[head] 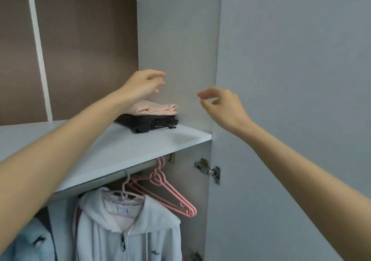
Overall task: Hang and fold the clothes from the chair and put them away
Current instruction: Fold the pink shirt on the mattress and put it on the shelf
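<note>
Now | left hand [140, 85], right hand [224, 106] slack, empty | two folded garments [154, 109] (pink atop black) | one hung hoodie [96, 230]

Left hand [141, 85], right hand [223, 104] hover, seemingly empty, by folded clothes [155, 109].

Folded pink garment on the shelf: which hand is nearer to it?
Left. The left hand hovers just above the folded pink garment, over its left part, fingers loosely curled. The right hand is apart to its right, beside the cupboard door, holding nothing.
</note>
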`<action>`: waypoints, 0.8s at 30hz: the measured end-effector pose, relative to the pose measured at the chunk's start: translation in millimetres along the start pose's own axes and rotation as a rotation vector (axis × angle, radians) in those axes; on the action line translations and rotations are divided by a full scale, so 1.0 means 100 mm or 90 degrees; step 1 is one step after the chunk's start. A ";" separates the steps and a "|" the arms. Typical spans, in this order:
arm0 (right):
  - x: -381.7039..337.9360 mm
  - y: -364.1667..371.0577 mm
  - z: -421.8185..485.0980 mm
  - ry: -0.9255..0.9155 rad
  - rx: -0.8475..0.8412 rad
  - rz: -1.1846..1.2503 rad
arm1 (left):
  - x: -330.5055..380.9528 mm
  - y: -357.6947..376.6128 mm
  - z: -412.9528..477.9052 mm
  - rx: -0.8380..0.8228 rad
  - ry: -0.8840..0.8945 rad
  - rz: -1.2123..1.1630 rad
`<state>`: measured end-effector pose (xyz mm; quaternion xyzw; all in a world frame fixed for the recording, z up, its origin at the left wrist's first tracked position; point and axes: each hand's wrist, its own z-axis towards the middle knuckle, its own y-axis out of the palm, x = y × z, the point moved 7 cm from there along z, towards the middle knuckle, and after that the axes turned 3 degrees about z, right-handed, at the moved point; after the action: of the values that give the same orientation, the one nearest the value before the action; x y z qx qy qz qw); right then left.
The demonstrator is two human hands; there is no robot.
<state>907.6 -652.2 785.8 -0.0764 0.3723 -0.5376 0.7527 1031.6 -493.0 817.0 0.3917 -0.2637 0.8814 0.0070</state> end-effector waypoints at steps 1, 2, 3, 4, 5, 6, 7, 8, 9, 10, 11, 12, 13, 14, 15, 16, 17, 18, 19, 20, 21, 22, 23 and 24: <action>0.03 -0.12 -0.13 0.008 0.000 0.007 | 0.10 0.09 -0.14 -0.005 0.000 -0.028; 0.05 -0.25 -0.27 0.016 -0.003 0.015 | 0.19 0.19 -0.28 -0.014 -0.004 -0.056; 0.08 -0.38 -0.41 0.023 -0.007 0.021 | 0.28 0.31 -0.42 -0.028 -0.011 -0.083; 0.10 -0.52 -0.55 0.028 -0.009 0.024 | 0.37 0.43 -0.55 -0.043 -0.017 -0.110; 0.12 -0.66 -0.70 0.032 -0.010 0.025 | 0.46 0.55 -0.67 -0.056 -0.019 -0.134; 0.16 -0.81 -0.86 0.037 -0.009 0.026 | 0.56 0.67 -0.79 -0.068 -0.015 -0.154; 0.20 -0.96 -1.01 0.044 -0.005 0.028 | 0.66 0.80 -0.91 -0.081 -0.008 -0.171; 0.25 -1.12 -1.17 0.054 -0.001 0.031 | 0.76 0.94 -1.02 -0.094 0.000 -0.183; 0.31 -1.28 -1.33 0.065 0.003 0.034 | 0.87 1.09 -1.14 -0.107 0.010 -0.191; 0.38 -1.44 -1.49 0.076 0.006 0.035 | 0.98 1.26 -1.27 -0.120 0.018 -0.195; 0.44 -1.59 -1.64 0.085 0.008 0.033 | 1.08 1.44 -1.39 -0.131 0.025 -0.197; 0.50 -1.74 -1.80 0.093 0.009 0.028 | 1.20 1.62 -1.53 -0.142 0.031 -0.200; 0.57 -1.90 -1.95 0.098 0.009 0.020 | 1.32 1.81 -1.66 -0.150 0.038 -0.204; 0.64 -2.05 -2.11 0.104 0.009 0.012 | 1.44 1.99 -1.79 -0.156 0.045 -0.207; 0.72 -2.22 -2.27 0.110 0.008 0.005 | 1.56 2.18 -1.91 -0.162 0.050 -0.211; 0.80 -2.38 -2.43 0.117 0.008 0.001 | 1.67 2.37 -2.04 -0.167 0.052 -0.215; 0.89 -2.55 -2.59 0.124 0.007 -0.002 | 1.77 2.55 -2.16 -0.173 0.052 -0.220; 0.99 -2.72 -2.75 0.131 0.004 -0.008 | 1.85 2.73 -2.28 -0.179 0.051 -0.225; 1.10 -2.88 -2.92 0.139 -0.001 -0.017 | 1.94 2.91 -2.41 -0.185 0.049 -0.229; 1.22 -3.05 -3.10 0.150 -0.006 -0.025 | 2.02 3.10 -2.53 -0.192 0.045 -0.234; 1.35 -3.22 -3.28 0.163 -0.010 -0.032 | 2.09 3.29 -2.65 -0.201 0.041 -0.239; 1.48 -3.38 -3.47 0.179 -0.013 -0.039 | 2.16 3.49 -2.77 -0.213 0.036 -0.245; 1.62 -3.53 -3.66 0.197 -0.015 -0.045 | 2.24 3.69 -2.89 -0.228 0.030 -0.247; 1.76 -3.69 -3.85 0.218 -0.016 -0.052 | 2.31 3.90 -3.01 -0.245 0.022 -0.246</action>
<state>408.0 -846.3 617.6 -0.0084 0.4983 -0.5682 0.6548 579.6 -732.2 631.5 0.4110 -0.3466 0.8040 0.2540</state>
